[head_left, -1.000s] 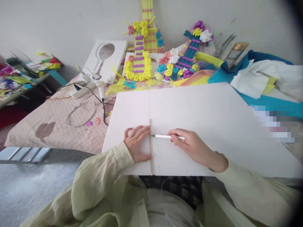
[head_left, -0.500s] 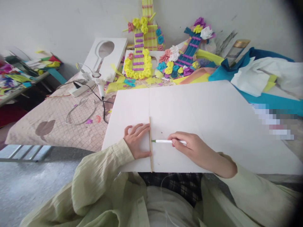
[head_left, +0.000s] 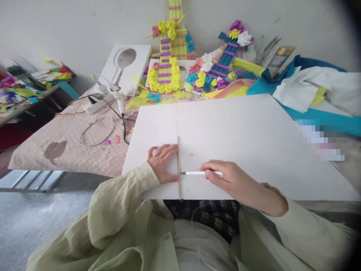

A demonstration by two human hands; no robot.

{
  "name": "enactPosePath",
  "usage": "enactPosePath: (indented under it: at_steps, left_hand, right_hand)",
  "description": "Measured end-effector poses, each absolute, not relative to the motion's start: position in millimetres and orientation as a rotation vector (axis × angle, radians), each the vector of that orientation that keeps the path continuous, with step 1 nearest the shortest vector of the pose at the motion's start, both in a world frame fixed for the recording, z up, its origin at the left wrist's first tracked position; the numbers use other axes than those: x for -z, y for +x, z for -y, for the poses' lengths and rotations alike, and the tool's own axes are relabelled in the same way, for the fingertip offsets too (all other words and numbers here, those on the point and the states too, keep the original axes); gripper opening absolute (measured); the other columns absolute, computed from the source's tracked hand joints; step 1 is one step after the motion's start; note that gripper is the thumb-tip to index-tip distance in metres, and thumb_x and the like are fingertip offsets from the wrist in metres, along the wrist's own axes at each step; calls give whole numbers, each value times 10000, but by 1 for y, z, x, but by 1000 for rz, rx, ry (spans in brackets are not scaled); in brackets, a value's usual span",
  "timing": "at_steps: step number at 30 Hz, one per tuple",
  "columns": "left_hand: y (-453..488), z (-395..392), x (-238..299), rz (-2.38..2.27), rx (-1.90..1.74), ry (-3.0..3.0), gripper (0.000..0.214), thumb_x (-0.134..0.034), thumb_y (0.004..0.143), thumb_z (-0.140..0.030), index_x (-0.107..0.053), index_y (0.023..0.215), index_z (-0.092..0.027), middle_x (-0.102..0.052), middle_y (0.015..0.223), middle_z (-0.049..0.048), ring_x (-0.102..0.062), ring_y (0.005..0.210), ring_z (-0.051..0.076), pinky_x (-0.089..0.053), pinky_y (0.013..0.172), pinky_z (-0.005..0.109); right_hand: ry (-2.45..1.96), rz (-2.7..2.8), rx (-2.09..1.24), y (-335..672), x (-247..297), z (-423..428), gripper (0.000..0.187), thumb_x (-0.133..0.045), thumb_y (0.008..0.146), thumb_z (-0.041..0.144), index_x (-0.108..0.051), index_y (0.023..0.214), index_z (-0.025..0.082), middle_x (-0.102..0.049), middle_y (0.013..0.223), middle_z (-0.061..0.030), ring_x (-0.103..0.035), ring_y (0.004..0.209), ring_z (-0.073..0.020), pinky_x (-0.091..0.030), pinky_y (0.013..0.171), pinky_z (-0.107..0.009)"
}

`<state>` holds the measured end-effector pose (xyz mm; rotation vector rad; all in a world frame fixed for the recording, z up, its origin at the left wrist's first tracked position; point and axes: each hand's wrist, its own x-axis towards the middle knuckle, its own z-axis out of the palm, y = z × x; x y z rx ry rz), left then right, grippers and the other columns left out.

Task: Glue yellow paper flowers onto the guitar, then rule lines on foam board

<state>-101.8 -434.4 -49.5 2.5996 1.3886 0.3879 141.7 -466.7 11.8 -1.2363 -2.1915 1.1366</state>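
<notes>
A large white board [head_left: 239, 128] lies flat in front of me, with a thin wooden strip [head_left: 179, 160] on it pointing away from me. My left hand [head_left: 162, 162] rests on the board to the left of the strip, fingers spread, with fingertips and thumb pressed against the strip. In my right hand [head_left: 222, 173] is a white felt-tip pen [head_left: 196, 173] with a green tip, held nearly level. The tip meets the strip's right side, level with my left thumb. A faint line [head_left: 177, 118] runs from the strip's far end toward the board's back edge.
Behind the board stand paper-flowered guitar shapes [head_left: 165, 75] and a white panel [head_left: 108, 62] with a cut-out. A glue gun [head_left: 120, 103], a power strip [head_left: 98, 104] and loose cables lie at left. Blue cloth-like paper [head_left: 332, 120] and crumpled white paper [head_left: 296, 90] crowd the right.
The pen tip has slid toward me along the strip's right side. My left hand keeps its place on the strip. The view has shifted slightly.
</notes>
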Motion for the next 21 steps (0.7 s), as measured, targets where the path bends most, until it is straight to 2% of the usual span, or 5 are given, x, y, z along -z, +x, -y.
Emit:
enactPosePath:
  at_steps: [4, 8, 14, 21]
  left_hand:
    - [-102, 434, 49, -1391, -380, 2607, 927, -489, 560, -756, -283, 1322, -270, -382, 1360, 64, -313, 1217, 316, -124, 962, 472]
    - [-102, 434, 49, -1393, -355, 2607, 950, -500, 550, -755, -271, 1330, -264, -375, 1364, 57, -309, 1217, 324, -125, 964, 483]
    - [-103, 434, 51, -1394, -379, 2613, 937, -518, 550, -742, -273, 1323, -274, -376, 1365, 56, -311, 1221, 303, -129, 962, 462]
    - [-103, 433, 52, -1382, -388, 2616, 929, -513, 553, -744, -297, 1310, -251, -383, 1360, 76, -313, 1220, 294, -120, 965, 442]
  right_hand:
    - [-1249, 2200, -1160, 142, -12, 471, 213, -367, 884, 245, -574, 866, 203, -578, 805, -2, -506, 665, -133, -360, 577, -242]
    - [-1233, 2204, -1198, 143, -12, 474, 215, -359, 895, 254, -569, 881, 207, -575, 832, -4, -511, 701, -138, -364, 604, -248]
    - [-1232, 2203, -1226, 144, -14, 478, 202, -365, 890, 237, -564, 885, 205, -572, 843, -1, -516, 737, -138, -368, 640, -249]
    - [-1239, 2221, -1258, 144, -19, 482, 209, -365, 886, 238, -566, 853, 192, -563, 788, -3, -494, 675, -129, -351, 596, -243]
